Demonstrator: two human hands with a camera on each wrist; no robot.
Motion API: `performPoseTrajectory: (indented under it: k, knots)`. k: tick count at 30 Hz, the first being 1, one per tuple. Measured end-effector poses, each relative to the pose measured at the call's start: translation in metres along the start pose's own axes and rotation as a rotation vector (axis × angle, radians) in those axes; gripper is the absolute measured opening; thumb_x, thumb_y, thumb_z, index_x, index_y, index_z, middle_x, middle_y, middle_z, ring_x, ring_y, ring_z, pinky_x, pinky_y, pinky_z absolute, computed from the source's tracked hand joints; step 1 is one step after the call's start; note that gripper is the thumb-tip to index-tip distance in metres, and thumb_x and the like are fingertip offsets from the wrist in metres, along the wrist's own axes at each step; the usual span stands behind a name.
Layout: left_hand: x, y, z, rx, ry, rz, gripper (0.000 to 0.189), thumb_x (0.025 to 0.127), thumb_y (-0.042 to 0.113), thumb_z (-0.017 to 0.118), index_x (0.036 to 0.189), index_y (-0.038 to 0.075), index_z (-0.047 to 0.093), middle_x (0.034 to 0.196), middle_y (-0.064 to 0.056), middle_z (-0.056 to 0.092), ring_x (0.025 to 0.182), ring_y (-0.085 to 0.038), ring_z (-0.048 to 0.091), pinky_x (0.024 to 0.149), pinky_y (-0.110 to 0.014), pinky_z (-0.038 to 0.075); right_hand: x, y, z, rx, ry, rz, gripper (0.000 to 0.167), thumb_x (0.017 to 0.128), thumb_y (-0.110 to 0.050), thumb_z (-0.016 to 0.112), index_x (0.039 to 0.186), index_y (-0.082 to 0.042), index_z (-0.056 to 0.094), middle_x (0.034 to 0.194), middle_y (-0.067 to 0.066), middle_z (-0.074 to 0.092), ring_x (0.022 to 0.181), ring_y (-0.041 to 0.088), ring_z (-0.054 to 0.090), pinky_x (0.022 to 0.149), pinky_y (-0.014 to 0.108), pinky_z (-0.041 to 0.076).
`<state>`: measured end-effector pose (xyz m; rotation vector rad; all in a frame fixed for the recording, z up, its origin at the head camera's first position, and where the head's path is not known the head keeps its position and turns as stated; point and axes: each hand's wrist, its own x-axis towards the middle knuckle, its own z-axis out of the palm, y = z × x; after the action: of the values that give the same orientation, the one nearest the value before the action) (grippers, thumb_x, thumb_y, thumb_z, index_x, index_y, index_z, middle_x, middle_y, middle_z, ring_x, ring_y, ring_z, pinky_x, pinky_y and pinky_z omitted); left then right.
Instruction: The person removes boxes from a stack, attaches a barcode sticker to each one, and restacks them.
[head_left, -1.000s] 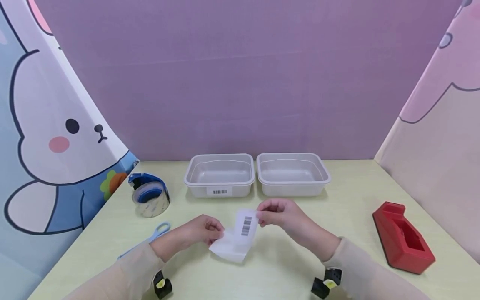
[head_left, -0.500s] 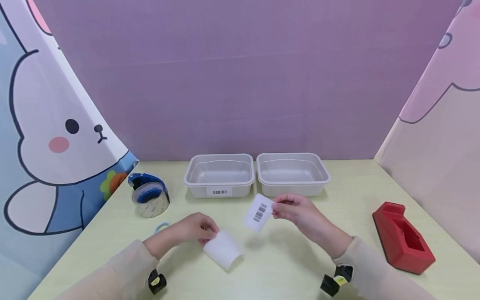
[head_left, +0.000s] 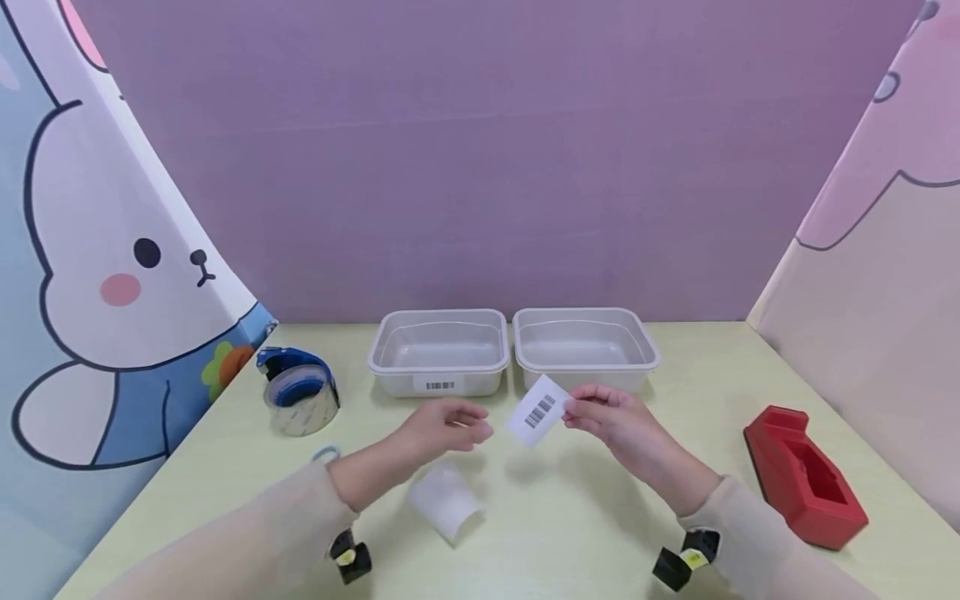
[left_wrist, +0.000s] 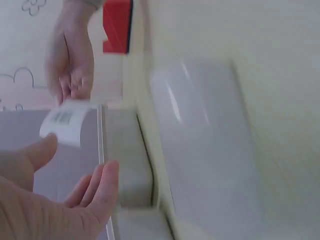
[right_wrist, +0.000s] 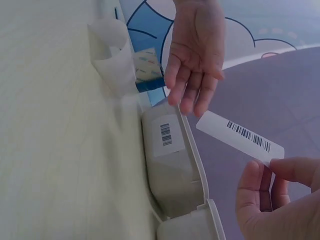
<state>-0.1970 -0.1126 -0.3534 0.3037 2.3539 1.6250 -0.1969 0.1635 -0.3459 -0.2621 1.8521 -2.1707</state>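
Between thumb and fingers, my right hand (head_left: 618,425) pinches a white barcode label (head_left: 538,411) by one end, above the table. My left hand (head_left: 442,433) is just left of the label, its thumb and fingers apart and holding nothing; the right wrist view shows its palm and extended fingers near the label's free end. A curled sheet of white backing paper (head_left: 446,502) lies on the table below the left hand. Behind the hands stand two white plastic containers: the left container (head_left: 438,383) bears a barcode label on its front, and the right container (head_left: 585,367) is partly covered by the held label.
A blue tape dispenser (head_left: 300,392) with a roll of clear tape stands at the left. Behind the left forearm, one loop of light blue scissors (head_left: 326,453) shows. At the right sits a red tape dispenser base (head_left: 806,475).
The label has come off its backing paper and moved up and right with my right hand. My left hand has let go of the backing paper and moved toward the label.
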Motion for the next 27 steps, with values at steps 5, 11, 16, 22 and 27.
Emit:
performPoseTrajectory:
  k: [5,11,16,22,27]
  knots:
    - [0.018,0.016,0.037,-0.243,0.069,-0.057,0.036,0.088,0.013,0.070,0.115,-0.008,0.058,0.106,-0.018,0.067,0.088,-0.016,0.068,0.085,-0.032,0.059,-0.002,-0.005,-0.002,0.025,0.045,-0.028,0.012,0.094,-0.001,0.058,0.090,-0.011,0.062,0.090,-0.002,0.066,0.083,0.009,0.065,0.085,0.021,0.055]
    - [0.036,0.028,0.064,-0.357,0.217,-0.046,0.022,0.088,0.005,0.069,0.104,-0.007,0.060,0.097,-0.018,0.068,0.075,-0.013,0.067,0.078,-0.029,0.060,-0.003,-0.007,-0.007,0.050,0.111,-0.051,0.009,0.094,-0.003,0.059,0.091,-0.011,0.063,0.092,-0.002,0.066,0.083,0.009,0.067,0.085,0.020,0.056]
    - [0.049,0.027,0.074,-0.313,0.282,0.009,0.019,0.086,0.001,0.070,0.101,-0.007,0.062,0.091,-0.017,0.068,0.067,-0.011,0.063,0.070,-0.027,0.060,-0.003,-0.003,-0.013,-0.013,0.185,-0.060,0.004,0.093,-0.005,0.062,0.092,-0.009,0.061,0.085,-0.004,0.068,0.078,0.009,0.067,0.081,0.022,0.058]
    - [0.059,0.025,0.087,-0.243,0.326,0.030,0.016,0.083,-0.003,0.070,0.097,-0.006,0.064,0.086,-0.015,0.066,0.062,-0.011,0.060,0.064,-0.026,0.060,0.000,0.002,-0.022,-0.212,0.277,-0.070,0.019,0.091,-0.008,0.065,0.105,0.003,0.058,0.082,-0.007,0.071,0.073,0.009,0.067,0.072,0.024,0.059]
    - [0.066,0.024,0.098,-0.255,0.343,0.028,0.018,0.081,-0.007,0.070,0.098,-0.005,0.064,0.085,-0.013,0.065,0.065,-0.012,0.060,0.062,-0.025,0.059,0.002,0.005,-0.028,-0.359,0.338,-0.041,0.024,0.090,-0.010,0.067,0.104,0.009,0.060,0.080,-0.003,0.070,0.070,0.009,0.067,0.068,0.026,0.059]
